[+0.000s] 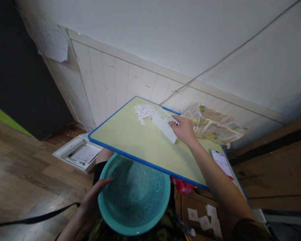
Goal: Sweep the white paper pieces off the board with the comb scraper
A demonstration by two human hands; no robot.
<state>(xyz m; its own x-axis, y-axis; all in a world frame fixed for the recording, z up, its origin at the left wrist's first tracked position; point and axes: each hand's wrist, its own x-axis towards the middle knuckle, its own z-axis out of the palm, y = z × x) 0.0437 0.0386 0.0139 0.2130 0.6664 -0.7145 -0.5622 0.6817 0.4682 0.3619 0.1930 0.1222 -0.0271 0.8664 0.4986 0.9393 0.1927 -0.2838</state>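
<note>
My right hand point(184, 129) is closed on the near right edge of a white slotted card point(164, 124), with a row of cut-out slots along its upper side. The card rests on or just over the pale yellow tabletop point(130, 140); I cannot tell which. Its left end meets a pile of small white pieces point(144, 112). In my lap sits a turquoise plastic basket point(134, 231) with perforated sides, below the table's front edge. My left hand point(97, 190) grips the basket's left rim, thumb over the inside and the other fingers hidden beneath.
A phone point(222, 164) lies at the table's right side. Crumpled patterned cloth point(212, 125) sits at the back right against the wall. On the floor at left is an open white box point(77, 152). Cardboard point(276, 167) stands at right; white cards point(204, 221) lie below.
</note>
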